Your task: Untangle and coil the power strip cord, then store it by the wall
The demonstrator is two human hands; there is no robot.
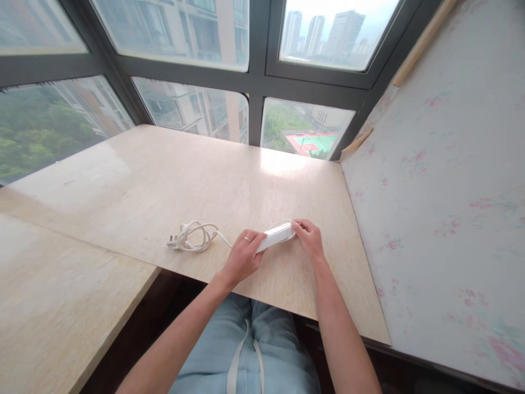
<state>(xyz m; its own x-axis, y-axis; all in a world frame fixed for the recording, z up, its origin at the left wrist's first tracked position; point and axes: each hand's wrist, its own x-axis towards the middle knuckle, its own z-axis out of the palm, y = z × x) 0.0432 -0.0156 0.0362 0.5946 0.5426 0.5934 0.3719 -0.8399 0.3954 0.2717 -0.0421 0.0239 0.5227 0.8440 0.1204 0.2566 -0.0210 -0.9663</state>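
A white power strip [277,235] lies on the beige marble windowsill [172,180], held at both ends. My left hand [244,254], with a ring on one finger, grips its near left end with curled fingers. My right hand [308,236] pinches its far right end. The strip's white cord runs left from under my left hand to a loose coil [197,236] that ends in a white plug [173,241], resting on the sill.
Large windows [192,112] with dark frames rise behind the sill. A wall with pale floral paper [443,197] stands on the right. A second marble slab [53,295] extends at lower left. My legs in light jeans [246,350] are below the sill edge.
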